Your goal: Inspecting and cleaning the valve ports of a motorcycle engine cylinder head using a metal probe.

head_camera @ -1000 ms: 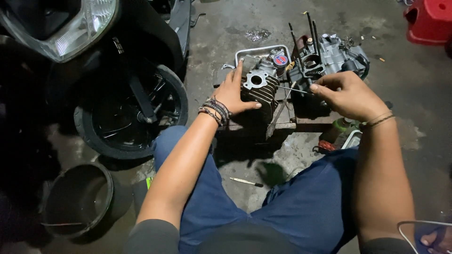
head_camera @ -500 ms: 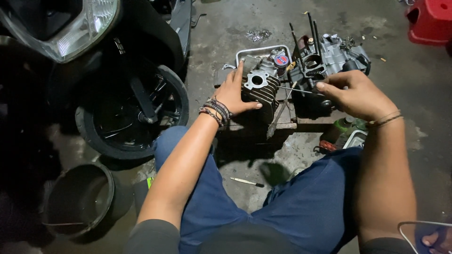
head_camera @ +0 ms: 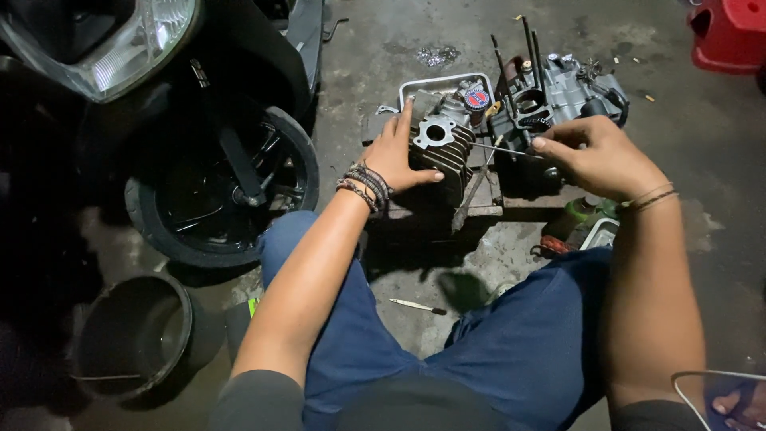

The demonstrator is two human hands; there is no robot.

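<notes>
The left hand [head_camera: 396,156] lies spread, steadying the grey finned metal engine cylinder [head_camera: 441,145] at upper centre; the right hand [head_camera: 600,156] pinches a thin metal rod [head_camera: 496,148] toward it; probing work, seemingly, needing a steady aim.

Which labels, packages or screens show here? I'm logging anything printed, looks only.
Round sticker: on a small cap in the metal tray, behind the finned cylinder under the left hand; red and blue with white marks.
Phone screen: bottom right corner, rounded edge, mostly cut off.
</notes>
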